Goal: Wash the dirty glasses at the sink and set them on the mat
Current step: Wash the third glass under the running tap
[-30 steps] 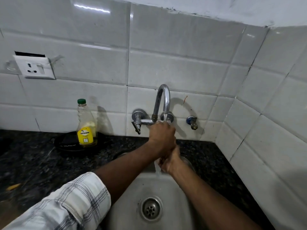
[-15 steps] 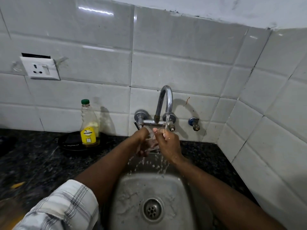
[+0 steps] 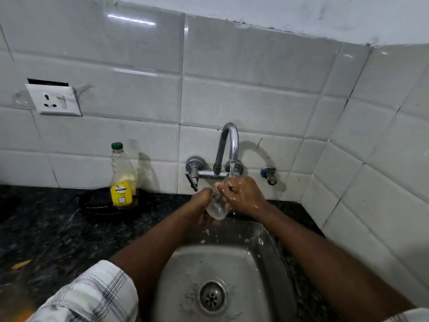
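Observation:
A clear drinking glass (image 3: 217,209) is tilted under the running tap (image 3: 228,147), its base toward me. My left hand (image 3: 202,202) grips the glass from the left side. My right hand (image 3: 243,195), wet, is wrapped over the glass's upper end, with fingers at its rim where the water stream lands. Both hands hover above the back edge of the steel sink (image 3: 262,256). Water droplets splash into the basin. No mat is in view.
A dish-soap bottle (image 3: 121,180) with yellow label and green cap stands on a dark dish (image 3: 92,205) left of the tap. Dark granite counter (image 3: 58,228) surrounds the sink. Tiled walls close in behind and at right; a wall socket (image 3: 54,99) sits upper left.
The hands rose from low over the sink to right under the spout. Water now runs over the glass, and my left hand has shifted to hold it from the side.

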Demonstrator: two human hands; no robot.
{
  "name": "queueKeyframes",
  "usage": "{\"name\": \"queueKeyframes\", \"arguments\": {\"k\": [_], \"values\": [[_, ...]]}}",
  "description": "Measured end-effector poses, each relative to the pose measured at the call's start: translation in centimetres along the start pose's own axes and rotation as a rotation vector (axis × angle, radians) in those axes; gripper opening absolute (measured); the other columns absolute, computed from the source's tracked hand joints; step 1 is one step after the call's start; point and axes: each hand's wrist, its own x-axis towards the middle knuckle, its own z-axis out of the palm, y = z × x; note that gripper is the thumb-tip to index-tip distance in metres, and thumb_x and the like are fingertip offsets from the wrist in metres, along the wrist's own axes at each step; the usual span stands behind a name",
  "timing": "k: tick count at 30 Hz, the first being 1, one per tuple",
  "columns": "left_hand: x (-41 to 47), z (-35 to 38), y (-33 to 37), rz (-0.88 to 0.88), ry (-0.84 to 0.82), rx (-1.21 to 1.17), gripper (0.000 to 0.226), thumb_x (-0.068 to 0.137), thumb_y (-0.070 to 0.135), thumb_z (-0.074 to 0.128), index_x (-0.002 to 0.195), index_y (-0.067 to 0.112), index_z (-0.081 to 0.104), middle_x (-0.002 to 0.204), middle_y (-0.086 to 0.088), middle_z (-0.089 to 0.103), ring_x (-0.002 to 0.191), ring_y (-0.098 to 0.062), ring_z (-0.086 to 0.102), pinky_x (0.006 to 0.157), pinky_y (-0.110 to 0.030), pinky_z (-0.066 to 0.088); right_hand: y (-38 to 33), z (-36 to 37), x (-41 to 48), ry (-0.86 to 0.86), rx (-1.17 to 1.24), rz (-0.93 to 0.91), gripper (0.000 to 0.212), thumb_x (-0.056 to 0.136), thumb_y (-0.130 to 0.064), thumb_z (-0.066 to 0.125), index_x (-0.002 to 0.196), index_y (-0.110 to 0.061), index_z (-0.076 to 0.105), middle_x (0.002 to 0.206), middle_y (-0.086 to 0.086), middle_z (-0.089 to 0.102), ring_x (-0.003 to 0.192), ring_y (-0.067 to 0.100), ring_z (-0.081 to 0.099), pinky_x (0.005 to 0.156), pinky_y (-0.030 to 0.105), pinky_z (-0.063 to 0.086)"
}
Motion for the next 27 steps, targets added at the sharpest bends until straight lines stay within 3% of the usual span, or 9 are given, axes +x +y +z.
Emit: {"name": "queueKeyframes", "arguments": {"k": [3,8,11,13,15,18,21,24,27], "values": [[0.9,-1.5,-1.1,-0.060,0.162,0.138,0.030,0.095,0.031,0.041,0.095,0.004,0.057,0.085,-0.015,0.064,0.071,-0.030,0.061,0.066,-0.036,0.052,0.8,-1.5,1.1,-0.270,-0.360,-0.161,0.039,0.099,-0.037,0.051,0.063,-0.019,0.053,0.059,0.000,0.052,0.052,0.015,0.047,0.057,0.026,0.030],[1.2,-1.7,-1.5,-0.122,0.118,0.094,0.038,0.095,0.036,0.042,0.097,0.003,0.060,0.083,-0.015,0.066,0.072,-0.030,0.062,0.065,-0.033,0.052,-0.2,-1.4,2.5,-0.267,-0.286,-0.246,0.042,0.097,-0.037,0.052,0.060,-0.019,0.051,0.058,-0.002,0.052,0.048,0.011,0.047,0.050,0.026,0.034],[0.7,-0.4,-2.0,-0.122,0.023,-0.151,0.051,0.095,0.045,0.040,0.090,0.002,0.067,0.076,-0.016,0.070,0.073,-0.031,0.063,0.065,-0.034,0.053,-0.7,-0.7,2.6,-0.170,-0.170,-0.183,0.043,0.097,-0.032,0.055,0.058,-0.014,0.053,0.058,0.001,0.053,0.051,0.016,0.051,0.053,0.031,0.039],[0.1,0.6,-1.5,-0.065,-0.038,-0.369,0.050,0.096,0.044,0.038,0.088,0.005,0.068,0.073,-0.013,0.069,0.063,-0.026,0.061,0.052,-0.027,0.050,-0.8,-0.2,1.7,-0.088,-0.027,-0.103,0.041,0.096,-0.030,0.057,0.057,-0.022,0.049,0.055,-0.004,0.051,0.049,0.008,0.048,0.053,0.023,0.034],[-0.1,1.1,-0.7,0.068,0.078,-0.378,0.037,0.096,0.035,0.044,0.088,0.006,0.066,0.077,-0.012,0.068,0.058,-0.023,0.061,0.048,-0.025,0.048,-1.2,0.3,0.1,0.055,0.183,0.075,0.037,0.096,-0.027,0.061,0.059,-0.026,0.054,0.054,-0.009,0.054,0.049,0.003,0.052,0.053,0.015,0.037],[-0.1,1.5,0.7,0.424,0.495,0.328,0.021,0.092,0.030,0.054,0.084,0.015,0.066,0.083,-0.007,0.070,0.069,-0.021,0.062,0.062,-0.029,0.049,-1.3,1.1,-2.5,0.173,0.746,0.660,0.027,0.097,-0.028,0.053,0.077,-0.015,0.065,0.063,-0.001,0.068,0.056,0.007,0.063,0.061,0.025,0.051],[-1.3,2.9,2.1,0.696,0.599,1.074,0.024,0.088,0.035,0.054,0.095,0.018,0.069,0.090,-0.005,0.070,0.082,-0.025,0.066,0.069,-0.031,0.047,-2.2,2.7,-4.5,0.113,1.261,1.105,0.039,0.094,-0.033,0.039,0.068,-0.013,0.061,0.055,0.003,0.060,0.043,0.013,0.048,0.044,0.023,0.036],[-1.2,4.7,1.8,0.710,0.558,1.388,0.022,0.088,0.026,0.055,0.103,0.014,0.066,0.099,-0.008,0.070,0.090,-0.027,0.067,0.068,-0.032,0.044,-2.8,3.6,-5.0,0.184,1.422,1.281,0.046,0.094,-0.040,0.041,0.067,-0.009,0.061,0.055,0.006,0.059,0.048,0.016,0.051,0.049,0.026,0.039],[-1.1,4.6,1.9,0.706,0.528,1.432,0.025,0.089,0.025,0.055,0.109,0.014,0.065,0.105,-0.009,0.069,0.094,-0.027,0.067,0.069,-0.033,0.044,-2.8,3.8,-5.0,0.178,1.493,1.286,0.042,0.093,-0.038,0.043,0.070,-0.008,0.063,0.055,0.007,0.061,0.051,0.018,0.053,0.055,0.029,0.040]]}}
